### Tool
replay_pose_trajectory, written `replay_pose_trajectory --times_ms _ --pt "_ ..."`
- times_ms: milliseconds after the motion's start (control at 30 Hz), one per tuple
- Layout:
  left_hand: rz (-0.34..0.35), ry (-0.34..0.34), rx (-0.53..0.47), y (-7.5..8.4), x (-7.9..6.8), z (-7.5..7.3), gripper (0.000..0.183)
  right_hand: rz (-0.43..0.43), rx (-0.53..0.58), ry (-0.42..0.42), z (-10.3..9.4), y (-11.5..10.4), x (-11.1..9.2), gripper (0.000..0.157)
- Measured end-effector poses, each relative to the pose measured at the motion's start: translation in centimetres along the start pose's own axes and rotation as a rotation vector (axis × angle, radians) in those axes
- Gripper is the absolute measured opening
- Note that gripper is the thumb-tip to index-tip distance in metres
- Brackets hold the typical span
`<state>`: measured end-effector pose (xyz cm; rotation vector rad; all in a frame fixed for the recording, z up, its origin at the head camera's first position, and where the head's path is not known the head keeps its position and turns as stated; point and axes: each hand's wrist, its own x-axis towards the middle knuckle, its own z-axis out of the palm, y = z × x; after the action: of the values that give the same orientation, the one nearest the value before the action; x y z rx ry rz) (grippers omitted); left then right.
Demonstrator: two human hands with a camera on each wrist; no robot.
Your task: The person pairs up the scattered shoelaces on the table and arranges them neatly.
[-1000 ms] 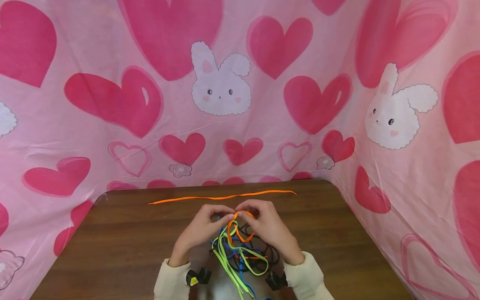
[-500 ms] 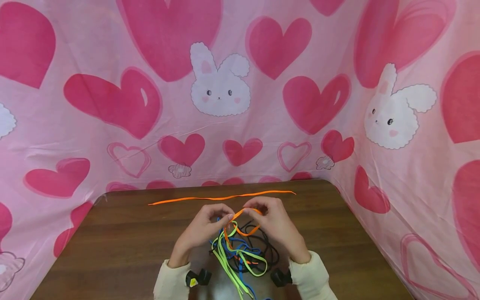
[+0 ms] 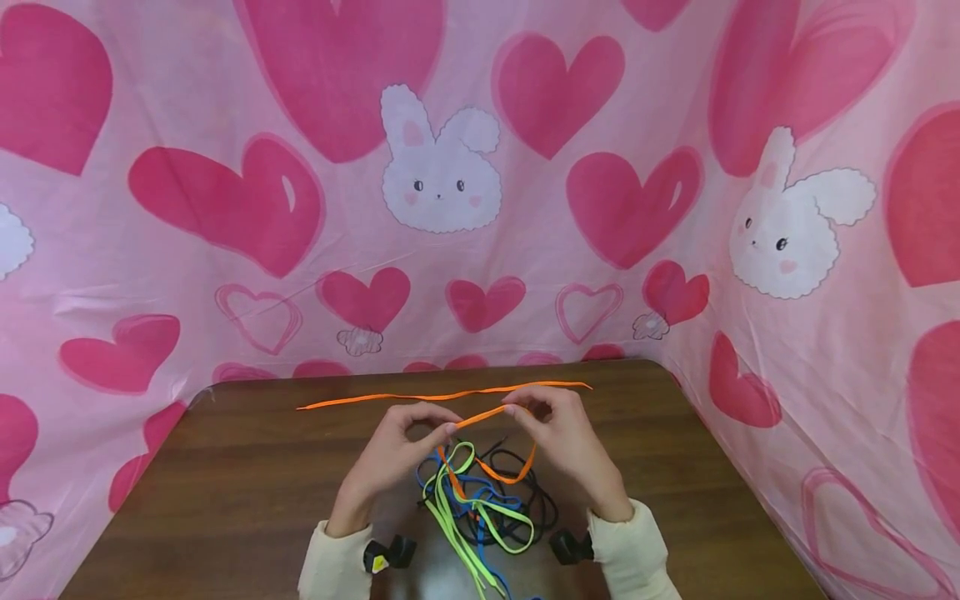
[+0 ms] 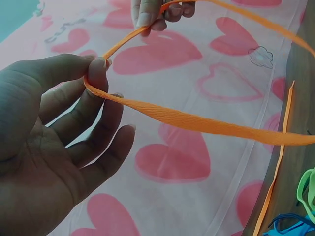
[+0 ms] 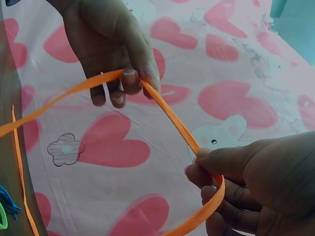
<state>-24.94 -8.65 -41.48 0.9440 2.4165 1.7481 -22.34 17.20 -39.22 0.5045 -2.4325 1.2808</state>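
Observation:
In the head view, my left hand (image 3: 390, 454) and right hand (image 3: 566, 442) hold an orange shoelace (image 3: 482, 417) between them, each pinching it between thumb and index finger. The short stretch between the fingertips is taut. Both free lengths hang down toward a tangle of laces on the table. The left wrist view shows the flat lace (image 4: 187, 119) bending round my left fingertips, the other fingers loosely spread. From the right wrist, the lace (image 5: 179, 128) passes through my right thumb and finger and curves away below. A green lace (image 3: 460, 537) lies uppermost in the tangle.
Blue lace (image 3: 481, 533) and black lace (image 3: 553, 500) also lie in the tangle. A second orange shoelace (image 3: 427, 397) stretches nearly straight along the far side of the brown table (image 3: 225, 475). Pink heart-patterned cloth (image 3: 442, 283) hangs behind and at the sides.
My hands have drawn apart, the right moving right and slightly up, the left slightly left. The stretch of orange shoelace between them has lengthened and straightened, its loop lifting off the tangle.

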Motion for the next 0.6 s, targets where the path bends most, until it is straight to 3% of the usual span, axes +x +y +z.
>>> replay_pose_trajectory --times_ms 200,600 --pt "0.038 0.065 0.019 0.1 -0.2 -0.3 0.014 0.007 -0.015 0.030 -0.5 0.3 0.1 0.008" --pt "0.261 0.182 -0.040 -0.2 -0.2 -0.2 0.020 0.019 -0.028 0.071 -1.4 0.8 0.0 0.011"
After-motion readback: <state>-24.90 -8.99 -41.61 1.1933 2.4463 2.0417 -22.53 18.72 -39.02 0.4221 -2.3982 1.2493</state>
